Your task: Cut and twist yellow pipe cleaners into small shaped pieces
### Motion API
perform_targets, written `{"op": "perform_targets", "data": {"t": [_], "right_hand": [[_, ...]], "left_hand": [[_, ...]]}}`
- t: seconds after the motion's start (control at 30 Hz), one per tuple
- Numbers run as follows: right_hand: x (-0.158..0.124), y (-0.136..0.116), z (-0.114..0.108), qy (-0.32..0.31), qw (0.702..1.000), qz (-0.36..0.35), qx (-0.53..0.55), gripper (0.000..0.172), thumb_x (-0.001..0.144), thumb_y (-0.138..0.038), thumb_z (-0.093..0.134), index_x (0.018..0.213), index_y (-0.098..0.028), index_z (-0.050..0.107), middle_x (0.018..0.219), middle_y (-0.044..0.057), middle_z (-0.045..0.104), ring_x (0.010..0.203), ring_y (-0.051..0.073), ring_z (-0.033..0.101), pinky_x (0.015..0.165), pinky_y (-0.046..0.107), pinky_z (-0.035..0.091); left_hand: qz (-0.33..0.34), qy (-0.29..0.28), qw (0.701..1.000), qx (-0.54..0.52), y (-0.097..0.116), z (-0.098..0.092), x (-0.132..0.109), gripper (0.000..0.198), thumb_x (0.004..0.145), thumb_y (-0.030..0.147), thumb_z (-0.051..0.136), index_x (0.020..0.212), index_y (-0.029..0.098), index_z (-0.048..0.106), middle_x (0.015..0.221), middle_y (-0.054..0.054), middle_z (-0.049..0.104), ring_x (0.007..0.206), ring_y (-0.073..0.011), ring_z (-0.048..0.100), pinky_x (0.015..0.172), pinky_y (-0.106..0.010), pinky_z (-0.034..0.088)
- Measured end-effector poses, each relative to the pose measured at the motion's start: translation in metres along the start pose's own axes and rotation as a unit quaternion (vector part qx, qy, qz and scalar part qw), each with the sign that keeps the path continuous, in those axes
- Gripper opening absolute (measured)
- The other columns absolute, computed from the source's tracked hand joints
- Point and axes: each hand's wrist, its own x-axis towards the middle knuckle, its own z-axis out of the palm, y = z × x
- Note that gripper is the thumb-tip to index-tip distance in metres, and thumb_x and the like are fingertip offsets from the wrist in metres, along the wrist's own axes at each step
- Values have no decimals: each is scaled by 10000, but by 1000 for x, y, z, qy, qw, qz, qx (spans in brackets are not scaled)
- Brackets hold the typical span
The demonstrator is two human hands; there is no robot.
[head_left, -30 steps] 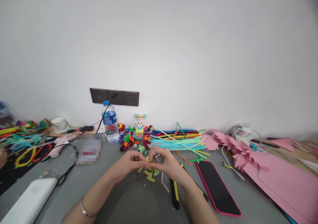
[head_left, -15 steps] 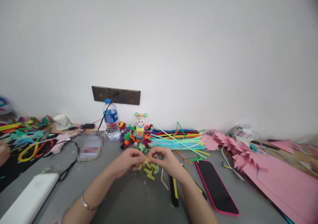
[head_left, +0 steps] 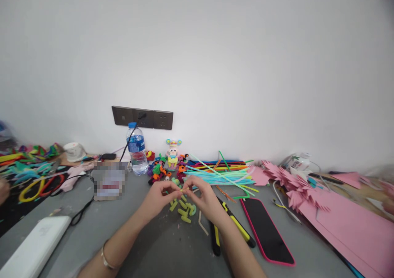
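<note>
My left hand (head_left: 163, 198) and my right hand (head_left: 200, 196) meet fingertip to fingertip above the table's middle. Pinched between them is a small yellow piece of pipe cleaner (head_left: 181, 190), mostly covered by the fingers. Just below lie several short yellow-green pipe cleaner pieces (head_left: 184, 208) in a loose heap. A bent pale strip (head_left: 201, 224) rests beside my right wrist. Pliers (head_left: 241, 228) with black and yellow handles lie partly under my right forearm, their jaws hidden.
Behind the hands stand a small figure (head_left: 172, 155), a water bottle (head_left: 137, 148) and a bundle of coloured pipe cleaners (head_left: 218, 175). At right are a phone (head_left: 267, 230) and pink paper (head_left: 347, 228). A white power bank (head_left: 37, 245) lies left. Other people's hands show at both edges.
My fingertips have drawn closer together and slightly up around the yellow piece, covering more of it. My right forearm has shifted left, so more of the pliers shows.
</note>
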Motion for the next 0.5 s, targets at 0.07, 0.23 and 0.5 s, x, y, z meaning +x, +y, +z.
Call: {"op": "perform_targets", "data": {"t": [0.07, 0.23, 0.5], "right_hand": [[1, 1, 1, 23, 1000, -11, 12, 172, 875, -338, 610, 778, -197, 628, 735, 18, 597, 709, 176, 556, 697, 288, 429], [1, 9, -15, 181, 983, 12, 32, 143, 874, -331, 578, 900, -202, 635, 813, 33, 640, 736, 177, 581, 688, 289, 450], [-4, 24, -64, 406, 908, 44, 97, 157, 818, -334, 612, 862, -185, 597, 618, -44, 501, 568, 123, 456, 567, 247, 367]], "left_hand": [[10, 12, 1000, 1, 1, -2, 0, 237, 761, 377, 681, 729, 142, 687, 672, -13, 638, 647, -144, 561, 581, -217, 418], [-8, -1, 999, -40, 2, -10, 2, 271, 795, 438, 636, 757, 175, 581, 631, 42, 577, 399, -56, 400, 415, -189, 336], [-35, 112, 982, -150, 0, -30, 12, 313, 791, 464, 533, 663, 190, 453, 627, 31, 556, 440, -80, 421, 434, -210, 337]]}}
